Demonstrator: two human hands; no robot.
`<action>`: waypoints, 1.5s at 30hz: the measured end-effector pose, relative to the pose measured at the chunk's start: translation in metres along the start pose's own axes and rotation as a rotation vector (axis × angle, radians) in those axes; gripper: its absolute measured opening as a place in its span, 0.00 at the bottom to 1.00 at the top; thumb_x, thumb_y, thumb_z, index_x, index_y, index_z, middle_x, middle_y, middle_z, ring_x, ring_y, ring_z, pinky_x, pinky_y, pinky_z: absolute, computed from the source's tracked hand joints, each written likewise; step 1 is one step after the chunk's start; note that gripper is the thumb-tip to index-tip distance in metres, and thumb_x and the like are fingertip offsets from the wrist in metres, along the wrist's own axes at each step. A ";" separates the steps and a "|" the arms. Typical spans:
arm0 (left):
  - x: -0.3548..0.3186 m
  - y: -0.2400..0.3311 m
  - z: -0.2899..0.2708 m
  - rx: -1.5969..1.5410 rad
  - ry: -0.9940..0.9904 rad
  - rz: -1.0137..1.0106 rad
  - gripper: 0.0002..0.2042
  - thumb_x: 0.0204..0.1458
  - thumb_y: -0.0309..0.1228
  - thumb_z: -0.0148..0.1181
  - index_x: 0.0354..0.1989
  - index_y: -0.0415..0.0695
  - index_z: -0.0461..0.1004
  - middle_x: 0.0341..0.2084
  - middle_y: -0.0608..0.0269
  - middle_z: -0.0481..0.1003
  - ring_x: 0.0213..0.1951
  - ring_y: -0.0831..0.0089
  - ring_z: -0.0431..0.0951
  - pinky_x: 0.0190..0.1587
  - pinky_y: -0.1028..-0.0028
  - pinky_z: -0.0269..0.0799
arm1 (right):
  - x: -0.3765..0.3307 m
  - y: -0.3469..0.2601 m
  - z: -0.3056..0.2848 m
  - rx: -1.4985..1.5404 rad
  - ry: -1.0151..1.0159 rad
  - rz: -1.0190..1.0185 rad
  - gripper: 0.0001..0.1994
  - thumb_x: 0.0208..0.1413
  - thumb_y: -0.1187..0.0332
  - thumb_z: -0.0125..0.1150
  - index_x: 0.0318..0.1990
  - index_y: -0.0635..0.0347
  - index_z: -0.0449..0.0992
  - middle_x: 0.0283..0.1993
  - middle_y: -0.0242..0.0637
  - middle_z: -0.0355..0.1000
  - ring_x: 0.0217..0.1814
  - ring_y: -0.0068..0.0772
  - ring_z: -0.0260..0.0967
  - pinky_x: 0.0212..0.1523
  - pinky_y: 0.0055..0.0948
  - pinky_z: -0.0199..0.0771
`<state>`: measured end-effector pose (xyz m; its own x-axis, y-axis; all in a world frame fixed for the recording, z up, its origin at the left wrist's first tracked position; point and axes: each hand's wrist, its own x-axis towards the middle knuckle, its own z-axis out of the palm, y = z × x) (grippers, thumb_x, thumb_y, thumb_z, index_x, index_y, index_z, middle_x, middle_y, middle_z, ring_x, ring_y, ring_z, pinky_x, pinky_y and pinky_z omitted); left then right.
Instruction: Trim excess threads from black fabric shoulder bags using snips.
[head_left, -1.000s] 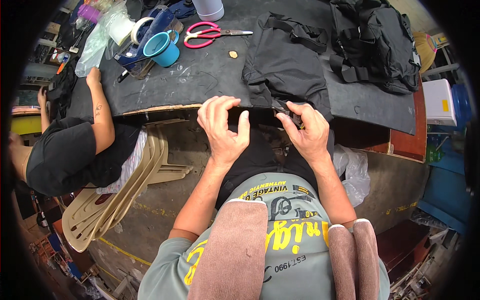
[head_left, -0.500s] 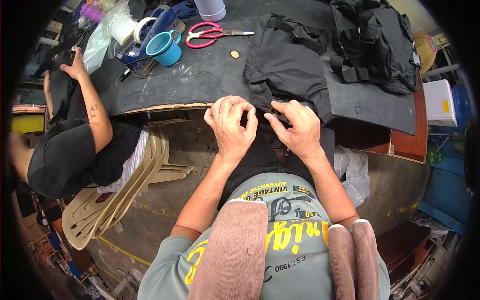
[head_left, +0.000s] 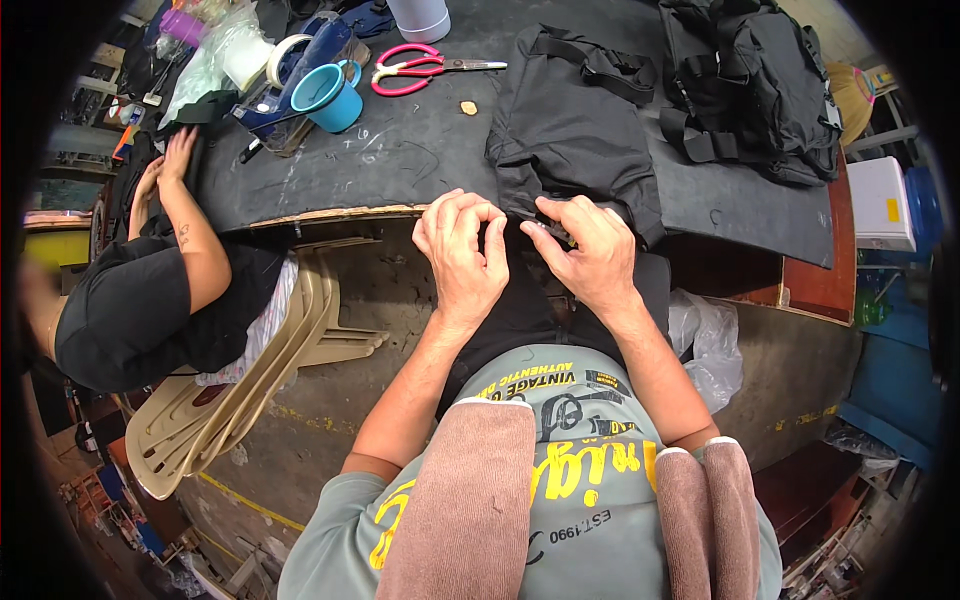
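Note:
A black fabric bag (head_left: 570,130) lies on the dark table, its near end hanging over the front edge by my hands. My left hand (head_left: 462,250) is at that edge, left of the bag's near end, thumb and forefinger tips close together in a pinch. What it pinches, if anything, is too small to make out. Just to the right, my right hand (head_left: 588,245) has curled fingers, its thumb pointing at the left hand. Something small and dark shows by its fingertips, too unclear to name. A narrow gap separates the two hands.
Red-handled scissors (head_left: 412,70), a blue mug (head_left: 328,98) and a white cup (head_left: 420,20) stand or lie on the table (head_left: 400,165). Another black bag (head_left: 750,90) sits right. A co-worker (head_left: 140,320) sits left, near stacked beige chairs (head_left: 230,420).
My hands have shifted only slightly, the right thumb and forefinger moving a little left. The co-worker's hands have come together, lower over dark fabric.

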<state>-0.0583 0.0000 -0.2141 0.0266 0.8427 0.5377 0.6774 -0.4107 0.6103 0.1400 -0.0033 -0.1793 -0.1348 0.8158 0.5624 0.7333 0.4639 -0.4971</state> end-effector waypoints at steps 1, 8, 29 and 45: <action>0.000 0.000 0.001 -0.006 0.003 -0.006 0.06 0.64 0.30 0.73 0.45 0.48 0.82 0.52 0.63 0.80 0.68 0.54 0.76 0.74 0.49 0.57 | 0.000 0.000 0.000 0.000 0.000 0.000 0.17 0.56 0.65 0.88 0.49 0.57 0.89 0.39 0.33 0.86 0.37 0.38 0.84 0.38 0.36 0.78; 0.004 0.009 -0.003 -0.005 0.042 0.005 0.09 0.61 0.32 0.75 0.46 0.48 0.82 0.51 0.63 0.81 0.65 0.56 0.79 0.72 0.49 0.59 | 0.001 0.000 0.003 0.014 0.019 -0.003 0.17 0.56 0.65 0.87 0.50 0.57 0.89 0.37 0.33 0.84 0.34 0.37 0.82 0.37 0.36 0.77; 0.005 0.020 0.000 0.072 0.095 0.023 0.09 0.56 0.34 0.80 0.38 0.51 0.83 0.41 0.70 0.82 0.46 0.64 0.80 0.56 0.57 0.62 | -0.003 0.002 -0.002 0.002 0.001 0.024 0.16 0.57 0.66 0.86 0.49 0.58 0.87 0.40 0.36 0.85 0.36 0.41 0.83 0.39 0.37 0.81; 0.008 0.014 -0.009 -0.089 0.038 -0.035 0.07 0.57 0.30 0.79 0.38 0.50 0.85 0.37 0.73 0.82 0.28 0.73 0.74 0.51 0.64 0.64 | -0.003 0.004 -0.004 0.065 -0.012 -0.016 0.17 0.56 0.65 0.87 0.48 0.58 0.85 0.41 0.35 0.85 0.36 0.43 0.83 0.39 0.39 0.80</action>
<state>-0.0547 -0.0020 -0.1959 -0.0250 0.8439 0.5360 0.6095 -0.4121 0.6773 0.1461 -0.0055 -0.1801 -0.1542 0.8118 0.5633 0.6863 0.4981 -0.5300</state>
